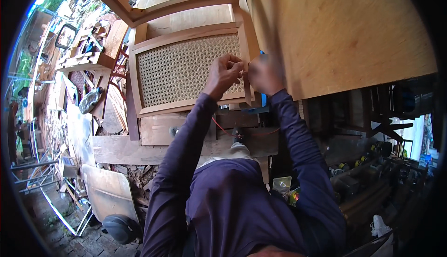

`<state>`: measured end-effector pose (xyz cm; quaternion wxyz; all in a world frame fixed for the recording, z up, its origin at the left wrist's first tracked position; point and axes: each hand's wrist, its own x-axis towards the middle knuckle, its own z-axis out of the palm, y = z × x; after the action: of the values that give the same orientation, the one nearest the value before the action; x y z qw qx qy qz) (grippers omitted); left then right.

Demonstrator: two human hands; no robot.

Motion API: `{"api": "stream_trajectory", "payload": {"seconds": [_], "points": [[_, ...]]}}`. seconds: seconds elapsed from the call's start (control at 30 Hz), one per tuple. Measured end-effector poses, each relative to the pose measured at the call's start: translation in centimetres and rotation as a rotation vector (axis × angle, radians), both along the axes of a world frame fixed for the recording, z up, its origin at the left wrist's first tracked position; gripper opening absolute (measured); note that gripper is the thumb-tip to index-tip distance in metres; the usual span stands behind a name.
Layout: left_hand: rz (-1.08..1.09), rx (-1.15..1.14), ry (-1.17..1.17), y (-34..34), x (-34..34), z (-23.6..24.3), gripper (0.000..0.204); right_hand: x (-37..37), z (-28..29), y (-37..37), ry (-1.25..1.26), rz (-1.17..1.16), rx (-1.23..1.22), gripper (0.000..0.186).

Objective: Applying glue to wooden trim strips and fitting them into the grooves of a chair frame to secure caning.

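Observation:
A wooden frame (pixel 186 37) with a woven cane panel (pixel 179 70) lies in front of me. Over the panel's right side, my left hand (pixel 225 76) has thumb and fingers pinched together close to the frame's right rail. Whatever sits between those fingertips is too small to make out. Just across that rail is my right hand (pixel 266 74), smeared by motion, so its fingers and anything in them are unclear. Bits of something blue (pixel 264 99) show beside and below the right hand; its kind is hidden.
A large plywood sheet (pixel 344 38) fills the right side. Beyond the cane frame rises more wooden framing (pixel 181 9). Timber offcuts (pixel 118 105) and a workbench (pixel 100 61) stand left. A red cord (pixel 221 127) runs below the frame. A board (pixel 109 191) leans lower left.

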<state>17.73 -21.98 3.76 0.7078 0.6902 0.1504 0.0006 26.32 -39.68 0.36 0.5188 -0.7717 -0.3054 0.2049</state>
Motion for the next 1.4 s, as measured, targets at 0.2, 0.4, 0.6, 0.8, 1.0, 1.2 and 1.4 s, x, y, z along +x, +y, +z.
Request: {"api": "stream_trajectory", "payload": {"seconds": [0.2, 0.4, 0.6, 0.8, 1.0, 1.2, 1.4], "points": [[0.163, 0.045, 0.113, -0.4, 1.6, -4.5, 0.029, -1.3, -2.4, 0.9, 0.05, -0.151, -0.061, 0.032], [0.167, 0.173, 0.141, -0.4, 4.2, -6.7, 0.02, -1.4, -2.8, 2.7, -0.465, -0.286, -0.21, 0.039], [0.288, 1.107, -0.18, 2.0, 4.6, -5.5, 0.029, -1.0, -3.8, 3.5, -0.52, -0.278, -0.356, 0.04], [0.145, 1.335, -0.138, 6.5, 4.6, -5.7, 0.053, -1.5, -2.6, 3.9, -0.463, -0.266, -0.375, 0.062], [0.102, 1.331, -0.116, 6.9, 4.9, -6.1, 0.06, -1.2, -3.0, 4.8, -0.5, -0.256, -0.416, 0.06], [0.076, 1.33, -0.147, 7.2, 4.8, -6.3, 0.062, -1.6, -2.8, 4.9, -0.483, -0.297, -0.436, 0.057], [0.053, 1.276, -0.164, 7.5, 4.4, -6.6, 0.066, -1.6, -3.6, 5.0, -0.483, -0.279, -0.431, 0.058]]}}
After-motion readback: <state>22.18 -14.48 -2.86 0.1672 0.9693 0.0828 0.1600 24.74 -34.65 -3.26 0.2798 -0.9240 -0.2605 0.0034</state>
